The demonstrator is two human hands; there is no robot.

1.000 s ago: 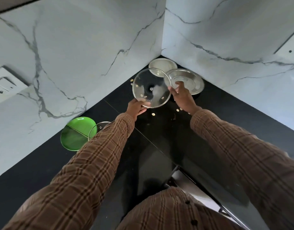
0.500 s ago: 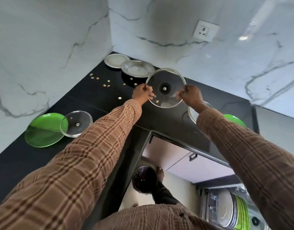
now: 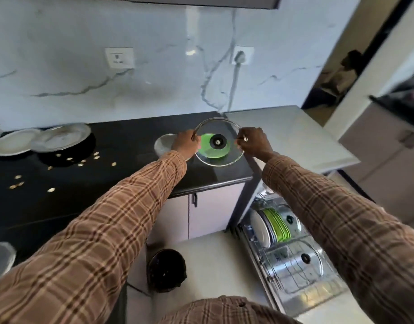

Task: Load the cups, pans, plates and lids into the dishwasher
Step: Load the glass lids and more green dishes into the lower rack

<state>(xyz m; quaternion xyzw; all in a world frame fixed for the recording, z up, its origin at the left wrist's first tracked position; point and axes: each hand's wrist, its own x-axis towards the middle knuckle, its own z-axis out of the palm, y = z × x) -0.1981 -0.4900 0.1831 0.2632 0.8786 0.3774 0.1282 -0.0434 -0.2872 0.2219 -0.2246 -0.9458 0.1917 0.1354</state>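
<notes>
A round glass lid (image 3: 218,157) with a black knob hangs above the right end of the black counter (image 3: 121,146). My left hand (image 3: 186,143) grips its left rim and my right hand (image 3: 253,142) pinches its right rim. A green plate (image 3: 207,152) shows through the glass, lying on the counter. Down at the lower right, the dishwasher rack (image 3: 292,265) stands pulled out. It holds a white plate, green plates (image 3: 277,224) and glass lids (image 3: 305,259).
Two steel plates (image 3: 37,139) sit at the counter's far left, with small gold bits scattered near them. Another steel plate (image 3: 162,146) lies behind my left hand. A white appliance top (image 3: 294,134) adjoins the counter on the right. A dark round object (image 3: 166,268) stands on the floor.
Both hands have carried the glass lid rightward, from the counter's corner to its right end. My view has swung right, and the dishwasher rack has come fully into sight.
</notes>
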